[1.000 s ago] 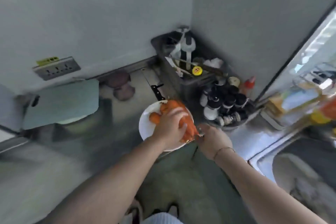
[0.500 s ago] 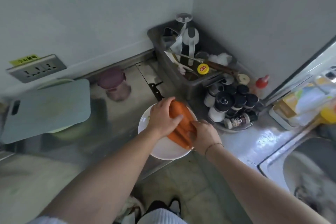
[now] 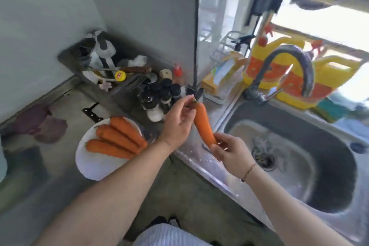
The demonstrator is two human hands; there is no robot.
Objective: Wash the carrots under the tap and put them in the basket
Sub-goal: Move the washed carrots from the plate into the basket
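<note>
Both hands grasp one carrot (image 3: 203, 124) above the counter edge beside the sink (image 3: 339, 201): left hand (image 3: 177, 124) pinching its top, right hand (image 3: 231, 154) gripping its tip. Other carrots (image 3: 117, 138) lie on the plate (image 3: 95, 166).

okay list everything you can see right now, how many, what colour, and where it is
held carrot: one, orange, above the counter edge left of the sink
carrots on plate: about four, orange, piled
plate: one, white, counter left
sink: one, steel, right
tap: one, grey, behind sink
spice jars: several, black-lidded, corner
utensil tray: one, dark, corner
yellow jugs: two, windowsill
knife: one, black handle, behind plate
left hand: pinches carrot's top
right hand: grips carrot's tip
</note>
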